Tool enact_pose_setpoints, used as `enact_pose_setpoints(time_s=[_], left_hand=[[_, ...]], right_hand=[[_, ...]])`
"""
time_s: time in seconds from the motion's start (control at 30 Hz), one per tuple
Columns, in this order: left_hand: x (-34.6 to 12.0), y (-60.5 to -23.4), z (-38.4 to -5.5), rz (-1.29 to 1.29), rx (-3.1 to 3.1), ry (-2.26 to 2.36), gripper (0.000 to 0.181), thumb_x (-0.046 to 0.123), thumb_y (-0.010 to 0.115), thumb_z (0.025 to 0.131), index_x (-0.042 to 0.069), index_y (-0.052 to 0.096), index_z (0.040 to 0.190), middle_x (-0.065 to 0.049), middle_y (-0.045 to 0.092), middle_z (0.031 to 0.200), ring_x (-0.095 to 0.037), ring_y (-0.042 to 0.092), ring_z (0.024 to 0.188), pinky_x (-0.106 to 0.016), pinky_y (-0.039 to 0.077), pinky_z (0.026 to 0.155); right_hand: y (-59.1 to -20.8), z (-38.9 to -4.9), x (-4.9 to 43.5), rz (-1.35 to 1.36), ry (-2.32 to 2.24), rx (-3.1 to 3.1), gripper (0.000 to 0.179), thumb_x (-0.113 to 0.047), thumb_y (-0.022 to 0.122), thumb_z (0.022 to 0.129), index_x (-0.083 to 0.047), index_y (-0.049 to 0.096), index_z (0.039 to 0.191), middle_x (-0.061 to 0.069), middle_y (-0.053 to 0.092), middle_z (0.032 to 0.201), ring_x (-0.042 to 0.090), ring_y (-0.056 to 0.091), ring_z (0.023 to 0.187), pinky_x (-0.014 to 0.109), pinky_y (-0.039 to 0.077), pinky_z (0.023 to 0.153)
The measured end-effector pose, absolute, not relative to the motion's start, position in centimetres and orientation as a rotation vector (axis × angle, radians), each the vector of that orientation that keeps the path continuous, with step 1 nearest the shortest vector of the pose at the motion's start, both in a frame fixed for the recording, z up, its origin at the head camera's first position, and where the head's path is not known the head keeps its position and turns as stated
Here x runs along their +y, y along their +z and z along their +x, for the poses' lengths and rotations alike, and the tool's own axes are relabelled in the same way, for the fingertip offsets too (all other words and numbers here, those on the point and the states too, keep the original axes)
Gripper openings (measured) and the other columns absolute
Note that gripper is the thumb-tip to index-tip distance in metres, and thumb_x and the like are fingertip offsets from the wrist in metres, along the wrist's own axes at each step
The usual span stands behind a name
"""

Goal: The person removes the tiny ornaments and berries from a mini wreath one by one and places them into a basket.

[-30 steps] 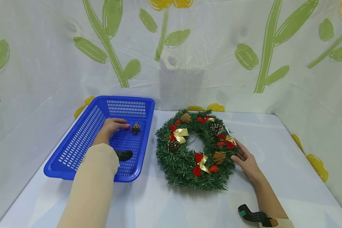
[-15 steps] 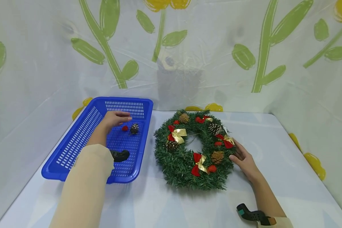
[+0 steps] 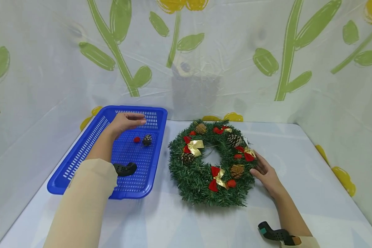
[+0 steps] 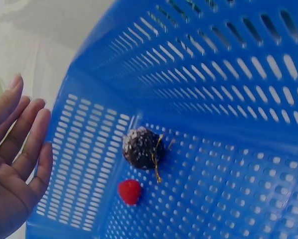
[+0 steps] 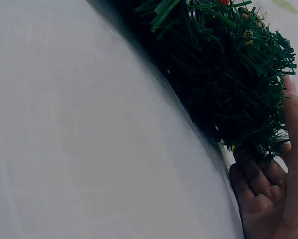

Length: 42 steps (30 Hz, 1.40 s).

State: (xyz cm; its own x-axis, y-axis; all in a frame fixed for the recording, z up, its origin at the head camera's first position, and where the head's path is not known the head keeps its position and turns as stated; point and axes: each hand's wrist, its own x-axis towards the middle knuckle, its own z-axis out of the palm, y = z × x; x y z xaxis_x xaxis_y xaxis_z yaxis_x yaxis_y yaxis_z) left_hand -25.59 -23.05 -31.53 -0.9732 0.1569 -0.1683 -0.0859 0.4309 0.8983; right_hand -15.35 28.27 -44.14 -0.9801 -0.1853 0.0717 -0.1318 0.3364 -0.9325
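My left hand (image 3: 127, 122) hovers over the far end of a blue plastic basket (image 3: 156, 162), fingers loosely extended and holding nothing. On the basket floor lie a small red berry-like ball (image 4: 129, 191) and a dark, white-tipped pine cone (image 4: 141, 148) with a gold tie. A green Christmas wreath (image 3: 195, 181) rests on the table, trimmed with red-and-gold bows (image 3: 217, 178), pine cones (image 3: 237, 171) and red balls (image 3: 231, 183). At its right edge my right hand (image 3: 266, 175) grips the greenery, thumb on the near side and fingers tucked under, as the right wrist view shows.
The white table (image 3: 161, 220) carries the basket on the left and the wreath at centre. A curtain (image 3: 223, 51) with printed leaves and yellow flowers encloses the back and sides. Both wrists wear a black strap device (image 3: 276, 235).
My left hand has left the red ball on the basket floor and risen up and away from it. My right hand stays at the wreath's edge.
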Motion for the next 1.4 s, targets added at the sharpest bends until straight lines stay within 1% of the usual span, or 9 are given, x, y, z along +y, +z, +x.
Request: enact_pose_setpoints(time_s=[0.3, 0.4, 0.63, 0.7, 0.8, 0.9, 1.0, 1.23, 1.4], left_hand=[[-22.2, -30.7, -24.9, 0.056, 2.51, 1.608, 0.06, 0.037, 0.07, 0.085, 0.006, 0.053, 0.135, -0.014, 0.054, 0.134, -0.028, 0.051, 0.123, -0.045, 0.039, 0.105], [-21.4, -30.1, -24.7, 0.067, 2.528, 1.617, 0.059, 0.037, 0.07, 0.085, 0.007, 0.054, 0.134, -0.014, 0.055, 0.133, -0.029, 0.05, 0.123, -0.047, 0.037, 0.106], [-19.3, -29.3, -24.6, 0.105, 2.528, 1.79, 0.052, 0.031, 0.071, 0.085, 0.004, 0.059, 0.127, -0.002, 0.066, 0.117, -0.01, 0.061, 0.102, -0.036, 0.047, 0.098], [-18.7, -28.8, -24.3, 0.136, 2.506, 1.823, 0.052, 0.028, 0.071, 0.085, 0.002, 0.058, 0.128, -0.005, 0.065, 0.121, -0.011, 0.06, 0.106, -0.036, 0.046, 0.098], [-17.7, -28.3, -24.0, 0.186, 2.498, 1.85, 0.052, 0.026, 0.071, 0.085, 0.002, 0.057, 0.129, -0.013, 0.06, 0.128, -0.019, 0.054, 0.118, -0.039, 0.041, 0.103], [-16.8, -28.0, -23.8, 0.224, 2.49, 1.877, 0.051, 0.024, 0.071, 0.085, 0.001, 0.057, 0.128, -0.016, 0.058, 0.13, -0.023, 0.049, 0.125, -0.041, 0.036, 0.107], [-16.0, -27.7, -23.5, 0.255, 2.468, 1.9, 0.049, 0.021, 0.072, 0.084, 0.001, 0.058, 0.127, -0.015, 0.058, 0.129, -0.025, 0.05, 0.125, -0.042, 0.034, 0.109], [-14.5, -26.9, -22.4, 0.323, 2.417, 1.931, 0.047, 0.022, 0.073, 0.083, 0.006, 0.061, 0.126, -0.009, 0.062, 0.127, -0.022, 0.055, 0.119, -0.043, 0.034, 0.108], [-13.3, -26.2, -21.2, 0.342, 2.354, 2.045, 0.046, 0.018, 0.074, 0.082, 0.006, 0.061, 0.125, -0.01, 0.062, 0.126, -0.021, 0.058, 0.115, -0.041, 0.037, 0.106]], right_hand=[[-43.9, -15.4, 28.3, -0.325, -1.764, 2.522, 0.07, -0.011, 0.055, 0.096, -0.014, 0.015, 0.153, 0.025, 0.013, 0.154, 0.049, 0.017, 0.137, 0.0, 0.031, 0.089], [-43.9, -15.5, 28.4, -0.327, -1.758, 2.524, 0.07, -0.011, 0.055, 0.096, -0.015, 0.014, 0.153, 0.025, 0.014, 0.155, 0.049, 0.017, 0.137, 0.0, 0.031, 0.089], [-43.9, -15.6, 28.5, -0.315, -1.751, 2.522, 0.071, -0.012, 0.055, 0.096, -0.014, 0.013, 0.153, 0.025, 0.016, 0.154, 0.049, 0.019, 0.137, 0.0, 0.031, 0.089], [-43.9, -15.6, 28.4, -0.311, -1.751, 2.519, 0.071, -0.012, 0.055, 0.096, -0.014, 0.013, 0.153, 0.026, 0.015, 0.154, 0.049, 0.018, 0.137, 0.0, 0.031, 0.089], [-44.0, -15.5, 28.4, -0.313, -1.747, 2.522, 0.071, -0.013, 0.055, 0.096, -0.015, 0.014, 0.153, 0.025, 0.014, 0.154, 0.048, 0.018, 0.137, -0.001, 0.03, 0.09], [-44.0, -15.5, 28.4, -0.319, -1.745, 2.531, 0.07, -0.012, 0.055, 0.096, -0.015, 0.014, 0.153, 0.026, 0.014, 0.154, 0.049, 0.017, 0.137, -0.001, 0.03, 0.089], [-44.1, -15.5, 28.4, -0.327, -1.747, 2.537, 0.07, -0.011, 0.055, 0.096, -0.015, 0.015, 0.153, 0.027, 0.014, 0.154, 0.05, 0.018, 0.136, -0.001, 0.03, 0.089], [-44.1, -15.4, 28.3, -0.328, -1.755, 2.536, 0.07, -0.011, 0.055, 0.096, -0.014, 0.015, 0.153, 0.027, 0.016, 0.153, 0.05, 0.018, 0.136, 0.0, 0.03, 0.09], [-44.1, -15.4, 28.3, -0.317, -1.753, 2.54, 0.07, -0.012, 0.056, 0.096, -0.015, 0.016, 0.153, 0.026, 0.018, 0.153, 0.049, 0.02, 0.136, 0.0, 0.031, 0.091]])
